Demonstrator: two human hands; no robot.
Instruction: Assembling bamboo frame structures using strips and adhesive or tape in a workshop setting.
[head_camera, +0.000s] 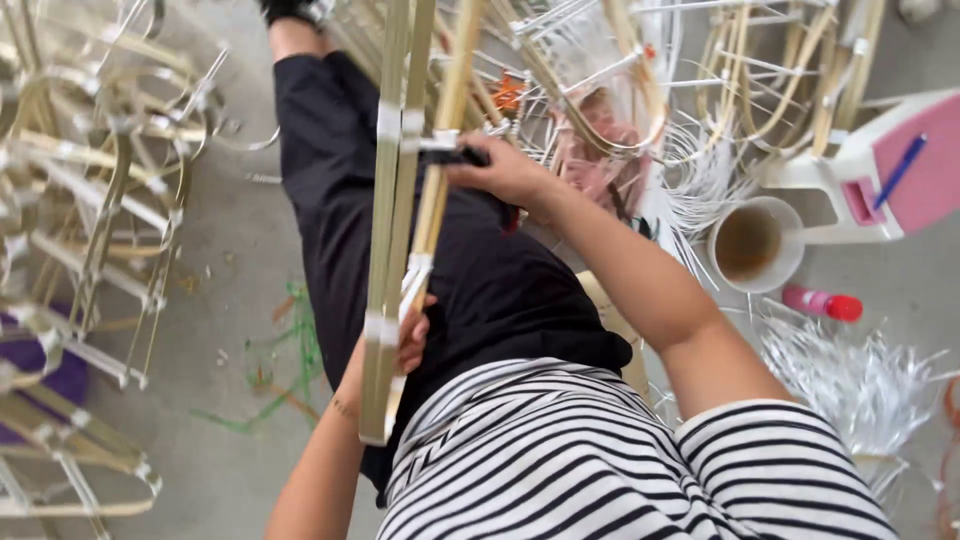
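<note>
Nearest the camera, a striped shirt and black trousers fill the bottom of the view, and across the lap runs the bamboo frame (400, 250), a bundle of pale strips bound with white tape, slanting from near to far. Left hand (412, 335) sits under the near end, fingers curled around the strips by a white binding, mostly hidden behind the frame, so how tight that grip is I cannot tell. Further up, right hand (505, 170) is closed over a dark tool (462, 156), pressing it against the strips right at a taped joint. To do this well, I'd judge the near hand should brace the bundle firmly so the strips stay aligned while the tool works at the joint, keeping the fingers off the tool's path. Off to the right stands a white cup (752, 243) of brownish liquid, a pink-capped bottle (822, 302) just beside it, and loose white strips (860, 375) piled near. Far left and far right, heaps of finished frames (90, 190) crowd the grey floor (220, 300).
</note>
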